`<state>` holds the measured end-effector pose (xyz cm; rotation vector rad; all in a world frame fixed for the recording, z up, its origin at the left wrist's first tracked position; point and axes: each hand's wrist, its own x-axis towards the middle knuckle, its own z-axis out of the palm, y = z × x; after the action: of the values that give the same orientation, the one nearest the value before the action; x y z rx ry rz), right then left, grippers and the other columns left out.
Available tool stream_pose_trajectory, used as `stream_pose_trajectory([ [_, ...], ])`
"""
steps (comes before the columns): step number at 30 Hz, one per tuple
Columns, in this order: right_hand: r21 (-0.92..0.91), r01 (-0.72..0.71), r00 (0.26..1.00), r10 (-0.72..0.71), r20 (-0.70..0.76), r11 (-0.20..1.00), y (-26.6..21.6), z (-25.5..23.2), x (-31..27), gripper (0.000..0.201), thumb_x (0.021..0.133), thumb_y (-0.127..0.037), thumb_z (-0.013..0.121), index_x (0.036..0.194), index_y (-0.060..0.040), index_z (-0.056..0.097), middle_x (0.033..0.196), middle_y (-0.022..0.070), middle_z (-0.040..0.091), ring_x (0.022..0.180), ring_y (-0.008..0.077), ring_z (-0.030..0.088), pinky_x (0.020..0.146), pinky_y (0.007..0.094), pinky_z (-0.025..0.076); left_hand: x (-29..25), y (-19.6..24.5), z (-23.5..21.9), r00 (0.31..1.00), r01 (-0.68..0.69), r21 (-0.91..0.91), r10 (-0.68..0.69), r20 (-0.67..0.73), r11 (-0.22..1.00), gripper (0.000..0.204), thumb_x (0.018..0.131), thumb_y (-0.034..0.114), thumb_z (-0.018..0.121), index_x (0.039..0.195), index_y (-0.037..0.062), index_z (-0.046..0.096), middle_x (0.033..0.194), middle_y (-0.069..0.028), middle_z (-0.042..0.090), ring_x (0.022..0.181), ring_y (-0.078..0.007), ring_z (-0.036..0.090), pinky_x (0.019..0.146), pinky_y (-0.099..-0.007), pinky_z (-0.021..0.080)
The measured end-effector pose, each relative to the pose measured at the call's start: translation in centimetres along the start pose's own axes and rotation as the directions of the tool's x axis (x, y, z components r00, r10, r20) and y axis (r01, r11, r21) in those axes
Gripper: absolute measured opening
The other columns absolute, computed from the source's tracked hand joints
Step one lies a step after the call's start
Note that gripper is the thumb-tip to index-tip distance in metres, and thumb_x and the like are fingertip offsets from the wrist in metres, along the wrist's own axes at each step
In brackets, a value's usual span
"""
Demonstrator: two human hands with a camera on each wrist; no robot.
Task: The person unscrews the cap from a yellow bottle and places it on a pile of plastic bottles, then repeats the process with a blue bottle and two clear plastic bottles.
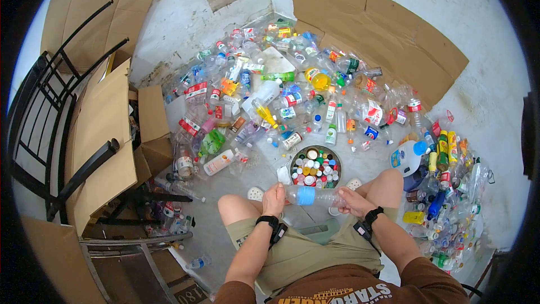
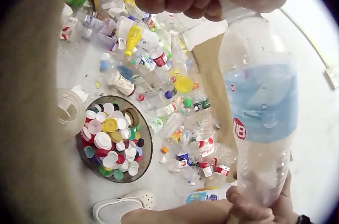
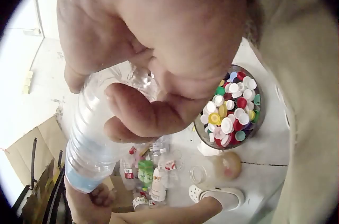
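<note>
A clear plastic bottle (image 1: pixel 328 197) with a light blue label lies roughly level between my two hands, above my lap. My left hand (image 1: pixel 274 199) grips it round the neck end, and the fingers cover the mouth. At the other end my right hand (image 1: pixel 354 201) holds the ribbed base between thumb and fingers. The left wrist view shows the bottle (image 2: pixel 263 99) with a red round mark on its label. Just beyond the hands, a round dark-rimmed bowl (image 2: pixel 144 152) on the floor is full of loose caps (image 1: pixel 315 170) in many colours.
A large heap of empty bottles (image 1: pixel 292 98) spreads over the floor ahead. More bottles are piled at the right (image 1: pixel 444 208), beside a big clear jug (image 1: pixel 406 155) with a blue cap. At the left stand a black metal frame (image 1: pixel 39 129) and cardboard boxes (image 1: pixel 101 146).
</note>
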<state>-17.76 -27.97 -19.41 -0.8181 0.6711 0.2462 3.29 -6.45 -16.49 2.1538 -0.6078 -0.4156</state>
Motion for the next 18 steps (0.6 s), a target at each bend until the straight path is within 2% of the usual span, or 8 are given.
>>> stream_pose_trajectory([
  [4,-0.022,0.022,1.000,-0.022,0.021,1.000,0.1,-0.1,-0.1,0.021,0.099,-0.030,0.048,0.111,-0.0143,0.042,0.088,0.0080,0.056,0.060,0.0144,0.045,0.047,0.0230,0.034,0.0,-0.1,-0.1,0.999,0.033,0.014,-0.034,0.012,0.999,0.042,0.093,0.033,0.038,0.080,-0.0013,0.057,0.075,-0.0258,0.059,0.075,-0.0444,0.057,0.068,-0.0494,0.042],
  [7,-0.034,0.113,0.993,-0.111,0.034,0.993,0.7,-0.3,0.2,0.023,0.099,-0.029,0.049,0.116,-0.0152,0.042,0.089,0.0080,0.056,0.063,0.0147,0.047,0.050,0.0248,0.036,0.1,-0.3,-0.1,0.999,0.047,0.050,-0.048,0.019,0.998,0.042,0.093,0.033,0.038,0.080,-0.0013,0.058,0.075,-0.0263,0.059,0.076,-0.0452,0.057,0.069,-0.0497,0.042],
  [10,-0.085,0.198,0.980,-0.197,0.023,0.977,0.7,0.2,0.0,0.041,0.097,-0.046,0.045,0.125,-0.0167,0.039,0.100,0.0117,0.056,0.067,0.0168,0.051,0.052,0.0249,0.038,0.1,0.0,0.0,0.996,0.084,-0.011,-0.084,-0.009,0.996,0.042,0.094,0.033,0.037,0.083,-0.0013,0.058,0.079,-0.0259,0.060,0.079,-0.0461,0.056,0.070,-0.0497,0.042],
  [13,0.150,0.005,1.000,-0.006,0.004,0.989,-0.8,0.4,0.0,0.056,0.096,-0.060,0.029,0.130,-0.0164,0.036,0.098,0.0137,0.056,0.063,0.0182,0.050,0.050,0.0245,0.036,0.0,0.1,-0.2,0.997,0.042,-0.027,-0.044,-0.067,0.999,0.037,0.094,0.030,0.039,0.082,-0.0009,0.055,0.078,-0.0241,0.057,0.078,-0.0452,0.055,0.068,-0.0493,0.042],
  [16,0.036,-0.067,0.995,0.065,0.071,0.997,-1.7,0.7,-1.0,0.073,0.092,-0.070,0.015,0.126,-0.0099,0.039,0.090,0.0136,0.057,0.055,0.0165,0.046,0.045,0.0234,0.033,-0.5,1.2,-1.8,0.968,-0.217,0.020,0.218,-0.123,0.976,0.028,0.092,0.025,0.043,0.080,0.0005,0.052,0.076,-0.0210,0.054,0.075,-0.0431,0.053,0.065,-0.0485,0.041],
  [18,0.090,-0.111,0.984,0.097,0.150,0.990,-1.7,0.0,-1.3,0.069,0.092,-0.069,0.021,0.121,-0.0109,0.043,0.085,0.0111,0.057,0.053,0.0138,0.045,0.043,0.0222,0.030,-0.8,2.0,-2.6,0.936,-0.311,0.030,0.312,-0.161,0.950,0.025,0.090,0.023,0.045,0.077,0.0016,0.051,0.073,-0.0191,0.051,0.071,-0.0412,0.052,0.063,-0.0474,0.040],
])
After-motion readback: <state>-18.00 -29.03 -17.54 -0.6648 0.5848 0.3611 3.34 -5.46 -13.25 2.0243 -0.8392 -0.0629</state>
